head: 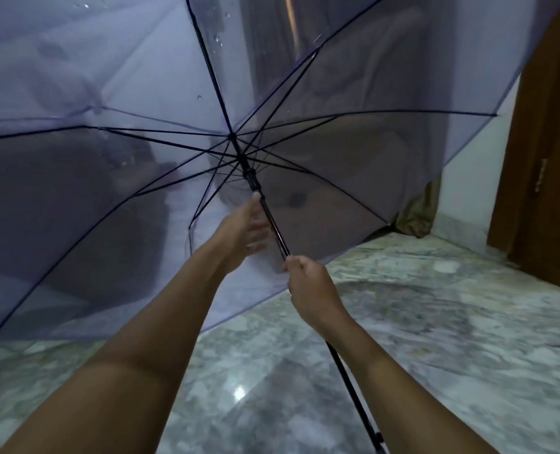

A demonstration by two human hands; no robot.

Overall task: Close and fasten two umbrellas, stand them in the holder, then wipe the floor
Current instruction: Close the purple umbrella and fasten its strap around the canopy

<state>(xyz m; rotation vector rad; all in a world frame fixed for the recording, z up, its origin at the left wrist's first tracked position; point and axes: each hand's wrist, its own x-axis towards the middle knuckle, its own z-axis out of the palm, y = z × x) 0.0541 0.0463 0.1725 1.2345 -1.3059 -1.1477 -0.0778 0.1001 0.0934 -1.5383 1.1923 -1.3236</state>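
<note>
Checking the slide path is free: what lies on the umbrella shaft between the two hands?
Nothing but bare black umbrella shaft between the left hand and the right hand, in the head view.

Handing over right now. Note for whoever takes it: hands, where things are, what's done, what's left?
Right hand: grips the umbrella mid-shaft.
Left hand: open and blurred, beside the shaft just under the runner; it holds nothing.
Umbrella: fully open, drops on the canopy, tilted away over the floor.
Second umbrella, holder, cloth: not in view.
Done: nothing that shows.
Left: pull the runner down, fasten, repeat with the second, stand both in the holder, wipe the floor.
</note>
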